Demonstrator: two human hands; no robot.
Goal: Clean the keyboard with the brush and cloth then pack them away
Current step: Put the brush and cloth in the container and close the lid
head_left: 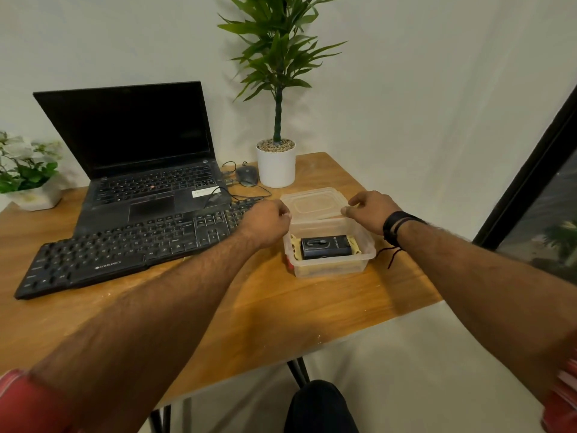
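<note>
Two bare hands held a clear plastic lid (313, 204) tilted over the far side of an open clear plastic container (331, 250) on the wooden surface (249, 307). Going from the left, a white planter of pale flowers (28, 170) stood at the surface's far left edge. Next came an open black laptop (137, 151) with a dark screen and a small white sticker whose writing was too small to read. In front of it lay the black keyboard (125, 245), set at a slant, its front edge marked "ZEBRONICS" in white letters. The left hand (265, 220), fingers curled, pinched the lid's left edge, just above the keyboard's right end. Behind it sat a dark mouse (246, 175) with its cable, and a white pot holding a tall green plant (276, 89). Inside the container, below and between the hands, lay a black box-shaped item (326, 246) with pale markings I could not read, resting on something yellowish that could be the cloth. The right hand (368, 207), with dark bands at the wrist, pinched the lid's right edge with curled fingers.
</note>
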